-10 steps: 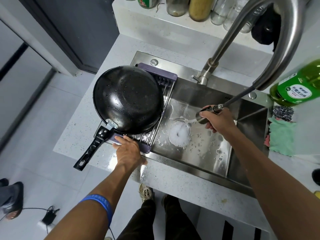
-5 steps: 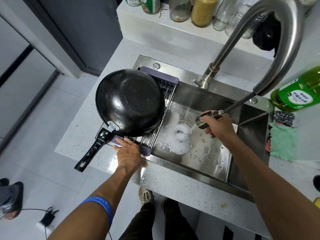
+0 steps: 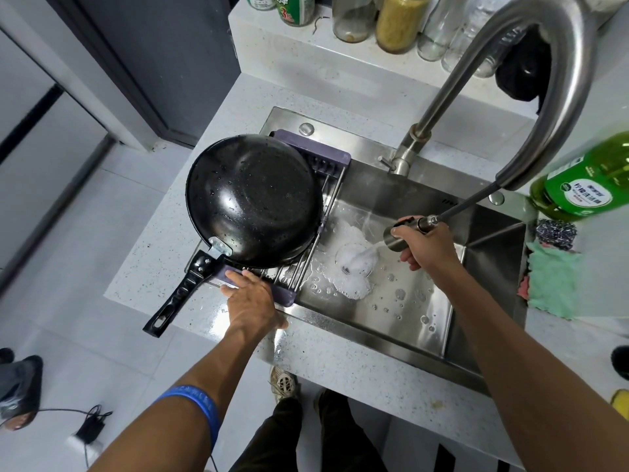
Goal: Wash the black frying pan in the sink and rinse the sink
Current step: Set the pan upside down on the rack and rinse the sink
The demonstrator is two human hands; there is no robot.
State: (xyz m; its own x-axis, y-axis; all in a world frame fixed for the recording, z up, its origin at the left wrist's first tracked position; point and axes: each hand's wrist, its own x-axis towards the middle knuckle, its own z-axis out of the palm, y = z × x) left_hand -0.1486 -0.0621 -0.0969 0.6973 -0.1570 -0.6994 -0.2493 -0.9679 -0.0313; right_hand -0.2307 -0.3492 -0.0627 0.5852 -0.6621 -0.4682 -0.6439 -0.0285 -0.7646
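The black frying pan (image 3: 253,199) lies upside down and wet on a purple drying rack (image 3: 326,158) across the left end of the steel sink (image 3: 425,318). Its handle (image 3: 177,294) sticks out over the counter's front edge. My left hand (image 3: 250,301) rests on the rack's near end, fingers fairly straight, beside the handle. My right hand (image 3: 427,245) grips the pull-out spray head (image 3: 396,235) on its hose and water sprays onto white foam (image 3: 354,264) around the drain.
The tall steel faucet (image 3: 558,80) arches over the sink. A green detergent bottle (image 3: 585,182), a steel scourer (image 3: 556,235) and a green cloth (image 3: 551,281) sit on the right. Jars and bottles (image 3: 398,22) line the back ledge. A second person's shoes (image 3: 20,386) are on the floor at left.
My right hand has kept the spray on the drain and shifted slightly; the foam has spread toward the near left. My left hand and the pan have stayed put.
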